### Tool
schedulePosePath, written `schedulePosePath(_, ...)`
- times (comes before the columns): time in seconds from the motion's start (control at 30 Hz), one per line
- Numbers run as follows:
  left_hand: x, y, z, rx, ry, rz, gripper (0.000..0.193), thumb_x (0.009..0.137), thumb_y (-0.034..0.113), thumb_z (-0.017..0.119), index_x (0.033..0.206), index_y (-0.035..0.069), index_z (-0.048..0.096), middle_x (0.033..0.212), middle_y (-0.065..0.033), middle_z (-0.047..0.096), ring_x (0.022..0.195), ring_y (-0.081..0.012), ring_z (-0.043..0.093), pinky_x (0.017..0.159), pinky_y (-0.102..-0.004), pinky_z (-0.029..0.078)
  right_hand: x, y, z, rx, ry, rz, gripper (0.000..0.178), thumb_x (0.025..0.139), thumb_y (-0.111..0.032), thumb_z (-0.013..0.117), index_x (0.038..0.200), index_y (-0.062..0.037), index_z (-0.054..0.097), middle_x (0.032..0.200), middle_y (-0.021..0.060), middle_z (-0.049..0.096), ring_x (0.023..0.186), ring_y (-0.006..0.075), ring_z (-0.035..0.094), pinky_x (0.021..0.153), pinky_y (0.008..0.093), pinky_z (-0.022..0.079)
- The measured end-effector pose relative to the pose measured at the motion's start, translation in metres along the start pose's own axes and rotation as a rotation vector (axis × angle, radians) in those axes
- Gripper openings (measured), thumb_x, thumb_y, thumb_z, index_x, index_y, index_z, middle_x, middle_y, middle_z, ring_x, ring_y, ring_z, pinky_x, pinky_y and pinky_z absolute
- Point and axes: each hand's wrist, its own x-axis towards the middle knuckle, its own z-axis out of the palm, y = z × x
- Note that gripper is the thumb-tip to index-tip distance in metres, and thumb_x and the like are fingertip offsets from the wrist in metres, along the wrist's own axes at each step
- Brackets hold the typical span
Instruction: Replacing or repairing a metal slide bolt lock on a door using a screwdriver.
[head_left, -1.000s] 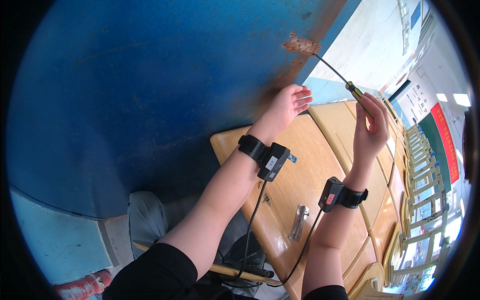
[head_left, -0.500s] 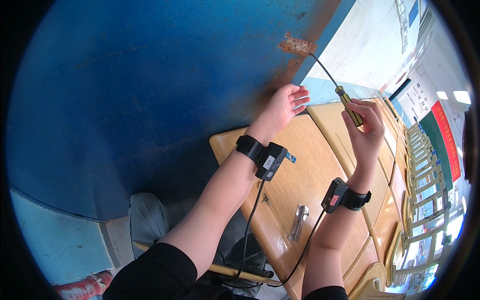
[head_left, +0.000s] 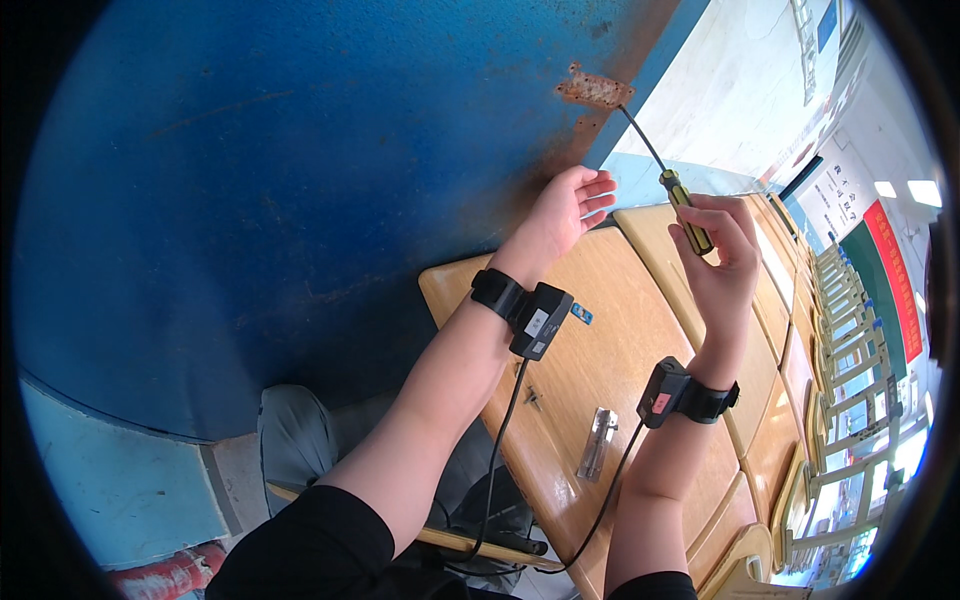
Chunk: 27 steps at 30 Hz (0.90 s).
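And there's the screwdriver (head_left: 673,185), up at the right edge of the blue metal panel (head_left: 300,180), its yellow-and-black handle down by you and its dark shaft slanting up and left to the rusty patch (head_left: 597,91). The tip sits at the patch's lower right corner, though at this distance it's hard to say whether it is seated in anything or merely resting there. Your right hand (head_left: 727,245) has it, thumb and fingers clamped around the handle, wrist below. Over to your left hand (head_left: 563,212): nothing in it, fingers apart from the thumb and loosely bent, held in front of the panel just below the rust, well apart from the tool. Each wrist wears a black strap with a boxy unit, the left one (head_left: 535,320) and the right one (head_left: 668,392), a dark cable trailing from each. Beneath your arms lies the pale wooden desk (head_left: 610,335), and on it, between your forearms, a few small metal pieces (head_left: 534,398) near the left cable and a clear packet (head_left: 597,443) close to the right one. Farther right, more desks run away beside a row of chairs (head_left: 850,400), with a red banner (head_left: 893,280) on the far wall.
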Motion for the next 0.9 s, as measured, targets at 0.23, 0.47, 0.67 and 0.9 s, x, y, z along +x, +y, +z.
schedulePosePath(0.23, 0.001, -0.002, -0.002, 0.003, -0.008, -0.005, 0.028, 0.096, 0.026, 0.047, 0.108, 0.006, 0.061, 0.110, -0.0082, 0.066, 0.104, -0.0223, 0.060, 0.087, -0.0349, 0.046, 0.000, 0.019, -0.001, -0.036, 0.094, -0.047, 0.015, 0.081, 0.006, 0.069, 0.094, -0.0004, 0.068, 0.103, 0.0085, 0.066, 0.088, 0.0165, 0.066, 0.073, 0.0269, 0.053)
schedulePosePath(0.47, 0.000, 0.000, -0.003, -0.004, -0.009, 0.001, 0.027, 0.095, 0.025, 0.049, 0.107, 0.006, 0.062, 0.108, -0.0078, 0.066, 0.101, -0.0215, 0.060, 0.086, -0.0343, 0.046, 0.002, 0.014, 0.015, 0.182, 0.312, 0.317, 0.015, 0.097, -0.014, 0.060, 0.102, -0.0019, 0.067, 0.089, 0.0083, 0.069, 0.074, 0.0122, 0.065, 0.065, 0.0226, 0.052)
schedulePosePath(0.67, 0.000, 0.000, -0.003, -0.003, -0.013, -0.004, 0.026, 0.093, 0.025, 0.051, 0.106, 0.006, 0.063, 0.107, -0.0068, 0.066, 0.100, -0.0208, 0.060, 0.085, -0.0338, 0.045, 0.000, 0.015, 0.008, -0.182, 0.181, 0.471, 0.030, 0.101, -0.031, 0.052, 0.113, -0.0039, 0.055, 0.079, 0.0112, 0.063, 0.064, 0.0149, 0.060, 0.058, 0.0294, 0.045)
schedulePosePath(0.9, -0.001, 0.000, -0.002, 0.006, -0.007, -0.008, 0.025, 0.093, 0.025, 0.052, 0.106, 0.007, 0.063, 0.106, -0.0059, 0.066, 0.099, -0.0193, 0.060, 0.084, -0.0334, 0.045, -0.005, 0.026, 0.001, -0.097, 0.118, 0.298, 0.030, 0.099, -0.025, 0.058, 0.116, -0.0025, 0.046, 0.092, 0.0116, 0.061, 0.079, 0.0190, 0.058, 0.071, 0.0322, 0.046)
